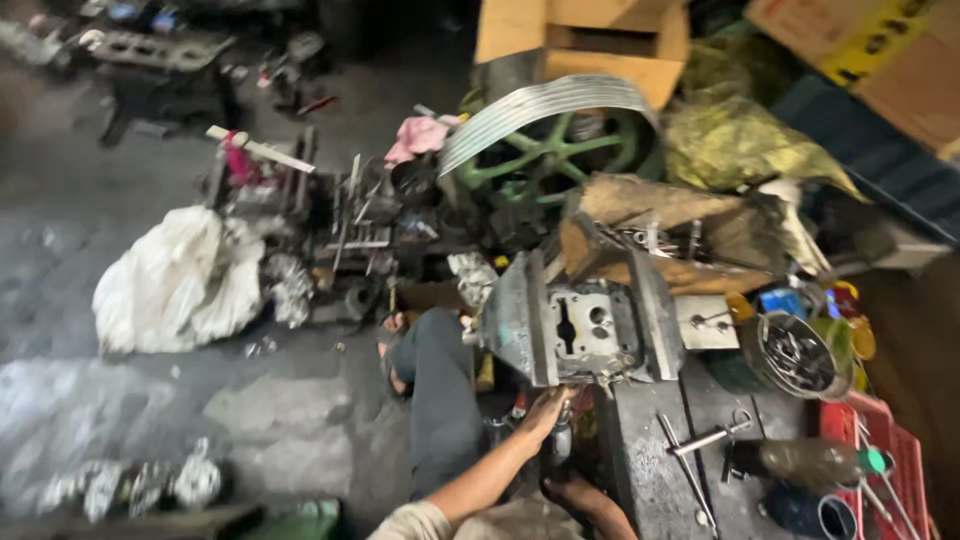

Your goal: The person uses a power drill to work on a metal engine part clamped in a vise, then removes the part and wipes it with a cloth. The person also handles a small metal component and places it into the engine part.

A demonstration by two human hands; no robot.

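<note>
Head view. A grey metal engine casing stands upright at the near edge of the dark tabletop, its machined face with ports turned towards the camera and its long axis running roughly left to right. Behind it lie a green pulley wheel, wooden scraps and cardboard boxes; to its right a round bowl of small metal parts, a T-handle wrench and a red crate. A white sack lies on the floor at left. The left hand reaches up, arm extended, fingers closed on the casing's lower edge. The right hand sits low beneath it, blurred; whether it grips anything cannot be told
</note>
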